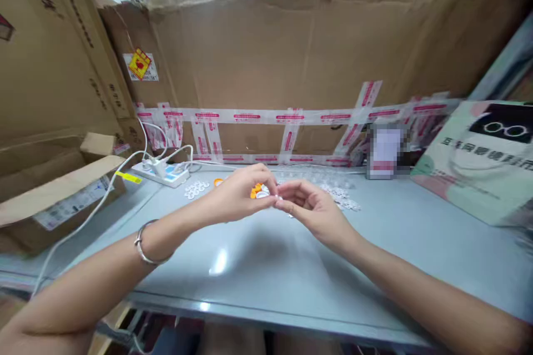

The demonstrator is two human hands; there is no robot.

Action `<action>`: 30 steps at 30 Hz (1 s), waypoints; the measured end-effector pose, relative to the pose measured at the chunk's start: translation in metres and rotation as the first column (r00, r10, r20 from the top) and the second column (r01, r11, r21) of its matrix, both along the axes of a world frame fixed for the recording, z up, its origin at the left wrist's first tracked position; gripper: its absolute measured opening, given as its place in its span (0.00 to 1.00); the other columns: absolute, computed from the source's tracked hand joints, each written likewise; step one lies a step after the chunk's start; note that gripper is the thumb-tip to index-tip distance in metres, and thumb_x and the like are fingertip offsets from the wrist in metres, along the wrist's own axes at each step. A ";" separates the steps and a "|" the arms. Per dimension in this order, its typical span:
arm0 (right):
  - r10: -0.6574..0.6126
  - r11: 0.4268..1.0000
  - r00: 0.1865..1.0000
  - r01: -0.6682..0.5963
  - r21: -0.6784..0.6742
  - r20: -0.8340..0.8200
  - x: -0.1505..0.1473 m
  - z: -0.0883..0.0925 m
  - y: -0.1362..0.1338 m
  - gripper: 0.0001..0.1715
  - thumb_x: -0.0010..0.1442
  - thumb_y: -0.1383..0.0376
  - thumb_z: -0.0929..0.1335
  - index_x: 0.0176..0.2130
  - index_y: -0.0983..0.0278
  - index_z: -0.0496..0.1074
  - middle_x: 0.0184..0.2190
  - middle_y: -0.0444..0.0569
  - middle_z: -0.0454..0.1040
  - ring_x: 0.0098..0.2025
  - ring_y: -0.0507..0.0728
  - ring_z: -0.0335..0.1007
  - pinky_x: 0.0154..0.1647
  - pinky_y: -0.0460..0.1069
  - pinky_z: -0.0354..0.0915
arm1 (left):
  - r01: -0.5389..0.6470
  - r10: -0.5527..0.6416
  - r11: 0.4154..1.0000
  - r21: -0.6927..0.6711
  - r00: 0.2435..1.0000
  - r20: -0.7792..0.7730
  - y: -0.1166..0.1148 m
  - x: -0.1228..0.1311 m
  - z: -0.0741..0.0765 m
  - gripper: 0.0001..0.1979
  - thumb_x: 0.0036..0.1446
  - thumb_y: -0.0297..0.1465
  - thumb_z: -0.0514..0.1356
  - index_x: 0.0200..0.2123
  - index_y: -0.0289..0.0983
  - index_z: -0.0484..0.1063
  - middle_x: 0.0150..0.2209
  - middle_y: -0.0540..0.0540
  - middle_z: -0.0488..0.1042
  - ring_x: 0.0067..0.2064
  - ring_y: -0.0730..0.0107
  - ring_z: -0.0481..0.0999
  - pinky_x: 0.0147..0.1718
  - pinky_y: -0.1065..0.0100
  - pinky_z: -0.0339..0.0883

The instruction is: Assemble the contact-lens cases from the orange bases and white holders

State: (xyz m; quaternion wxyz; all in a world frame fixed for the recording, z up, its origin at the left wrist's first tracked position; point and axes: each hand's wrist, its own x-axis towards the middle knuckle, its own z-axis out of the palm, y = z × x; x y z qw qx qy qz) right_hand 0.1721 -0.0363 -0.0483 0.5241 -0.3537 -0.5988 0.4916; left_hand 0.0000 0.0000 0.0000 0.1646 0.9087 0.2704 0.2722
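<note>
My left hand (241, 194) and my right hand (310, 208) meet above the grey table (258, 266), fingertips pinched together on a tiny white piece (276, 198). The left hand also holds small orange and white pieces (257, 192) in its fingers. A silver bracelet (145, 244) circles my left wrist. Behind the hands lie several small white rings (195, 188), one orange ring (218, 182), and a scatter of white parts (339, 194).
A white power strip (160, 173) with plugs and cables sits at the back left. Taped cardboard walls (291, 66) enclose the table. An open cardboard box (54, 194) stands left, a printed box (478, 161) right, and a small pink-and-white package (385, 151) is by the back wall.
</note>
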 end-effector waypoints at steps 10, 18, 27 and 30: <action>0.079 0.981 0.953 -0.023 -0.190 0.292 0.004 -0.041 0.014 0.07 0.47 0.63 0.69 0.27 0.64 0.68 0.24 0.42 0.71 0.28 0.50 0.69 0.32 0.47 0.64 | -0.316 0.306 0.948 -0.025 0.932 -0.193 0.065 -0.065 -0.012 0.10 0.53 0.34 0.56 0.33 0.33 0.71 0.34 0.45 0.74 0.36 0.68 0.72 0.34 0.70 0.64; -0.041 0.996 0.793 -0.015 0.086 0.608 0.000 -0.053 0.012 0.04 0.51 0.66 0.66 0.27 0.64 0.70 0.25 0.44 0.70 0.27 0.51 0.64 0.28 0.46 0.60 | -0.269 0.268 0.961 0.057 0.870 -0.413 0.088 -0.090 -0.041 0.11 0.53 0.34 0.54 0.34 0.35 0.72 0.35 0.46 0.74 0.36 0.67 0.71 0.34 0.71 0.62; -0.130 0.984 0.710 0.004 0.180 0.692 0.001 -0.057 0.013 0.05 0.52 0.68 0.65 0.29 0.63 0.71 0.27 0.45 0.67 0.28 0.52 0.63 0.29 0.46 0.60 | -0.214 0.212 0.975 0.062 0.805 -0.554 0.083 -0.088 -0.040 0.08 0.49 0.31 0.58 0.33 0.36 0.73 0.34 0.46 0.72 0.35 0.68 0.71 0.34 0.73 0.61; -0.108 0.989 0.729 0.014 0.144 0.676 0.001 -0.057 0.013 0.05 0.52 0.66 0.65 0.31 0.63 0.71 0.26 0.45 0.68 0.28 0.51 0.62 0.28 0.46 0.60 | -0.193 0.214 0.976 0.098 0.783 -0.584 0.084 -0.088 -0.043 0.07 0.50 0.28 0.56 0.32 0.36 0.73 0.33 0.46 0.72 0.34 0.69 0.71 0.33 0.73 0.60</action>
